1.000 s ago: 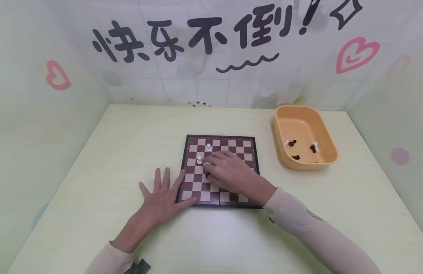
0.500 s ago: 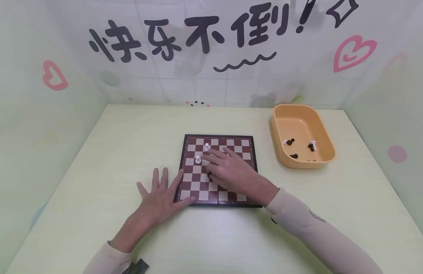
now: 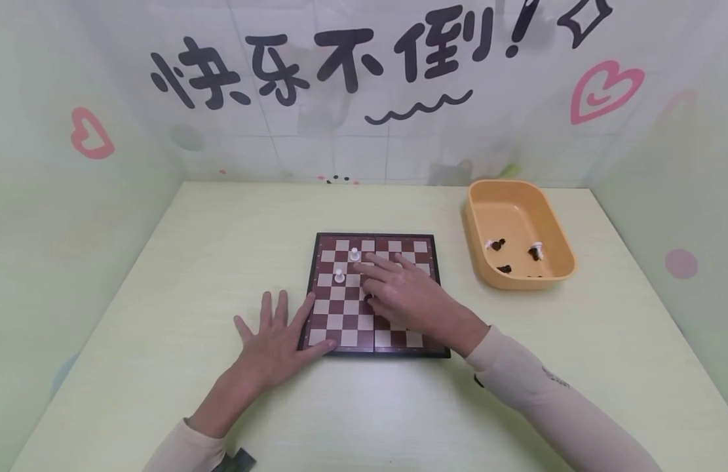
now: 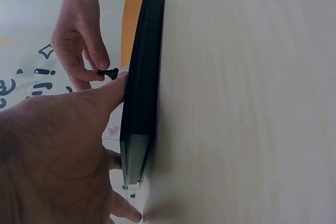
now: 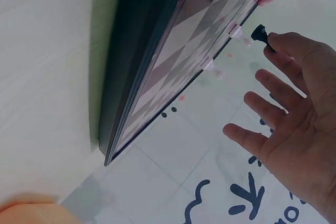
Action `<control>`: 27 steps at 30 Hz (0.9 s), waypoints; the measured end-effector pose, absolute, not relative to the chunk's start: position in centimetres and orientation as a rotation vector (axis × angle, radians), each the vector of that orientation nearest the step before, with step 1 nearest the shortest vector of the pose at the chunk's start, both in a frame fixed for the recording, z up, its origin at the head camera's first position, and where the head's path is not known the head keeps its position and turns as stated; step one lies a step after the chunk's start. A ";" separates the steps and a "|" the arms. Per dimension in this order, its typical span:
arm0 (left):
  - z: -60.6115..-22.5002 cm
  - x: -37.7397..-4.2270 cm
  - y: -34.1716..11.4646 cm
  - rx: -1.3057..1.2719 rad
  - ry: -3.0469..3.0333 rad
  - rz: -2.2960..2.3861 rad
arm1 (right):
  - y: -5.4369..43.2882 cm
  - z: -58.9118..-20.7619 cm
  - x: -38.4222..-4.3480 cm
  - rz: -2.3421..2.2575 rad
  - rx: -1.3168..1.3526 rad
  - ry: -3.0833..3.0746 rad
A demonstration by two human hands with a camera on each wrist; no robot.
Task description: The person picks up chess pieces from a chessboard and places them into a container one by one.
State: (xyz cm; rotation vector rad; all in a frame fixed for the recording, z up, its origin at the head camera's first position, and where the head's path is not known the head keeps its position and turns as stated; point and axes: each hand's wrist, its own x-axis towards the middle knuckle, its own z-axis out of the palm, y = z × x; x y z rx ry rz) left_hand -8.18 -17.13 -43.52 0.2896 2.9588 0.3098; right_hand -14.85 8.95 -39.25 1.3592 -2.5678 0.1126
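A checkered chessboard (image 3: 335, 322) with a dark frame lies on the table. Two white chess pieces stand on its left half: one white piece (image 3: 354, 254) farther back, the other white piece (image 3: 339, 276) a little nearer. My right hand (image 3: 407, 298) is over the middle of the board, thumb and index finger pinching a small black chess piece (image 5: 260, 33); its other fingers are extended. In the left wrist view the black piece's base points toward the board, with a gap beneath. My left hand (image 3: 275, 347) spreads its fingers at the board's left side, thumb on the front left edge.
An orange bin (image 3: 480, 255) at the back right contains several black and white pieces. Behind the table rises a pale wall (image 3: 316, 154) with large dark characters, and side walls flank it.
My right hand has shifted slightly right, away from the white pieces, still pinching the black chess piece. The left hand stays in place at the board's edge. The head view has turned slightly.
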 end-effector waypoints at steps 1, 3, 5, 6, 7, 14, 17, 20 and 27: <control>-43.5 -8.2 -17.1 0.290 2.961 0.313 | 9.1 -39.2 -14.9 0.119 1.356 -2.571; -43.6 -8.2 -17.1 0.289 2.962 0.322 | 9.3 -39.1 -14.9 0.132 1.347 -2.586; -43.7 -8.2 -17.2 0.287 2.962 0.328 | 9.5 -39.0 -14.9 0.141 1.331 -2.611; -43.7 -8.2 -17.2 0.286 2.962 0.332 | 9.6 -39.0 -14.9 0.143 1.320 -2.624; -43.7 -8.2 -17.2 0.285 2.960 0.336 | 9.7 -39.0 -14.9 0.147 1.311 -2.635; -43.7 -8.1 -17.2 0.282 2.963 0.340 | 10.3 -39.1 -15.0 0.133 1.275 -2.662; -43.7 -8.1 -17.2 0.287 2.967 0.341 | 10.5 -39.2 -15.0 0.146 1.271 -2.651; -43.6 -8.1 -17.2 0.293 2.969 0.346 | 10.8 -39.2 -15.0 0.166 1.255 -2.640; -43.8 -8.2 -17.2 0.290 2.973 0.340 | 11.7 -39.1 -15.2 0.180 1.233 -2.610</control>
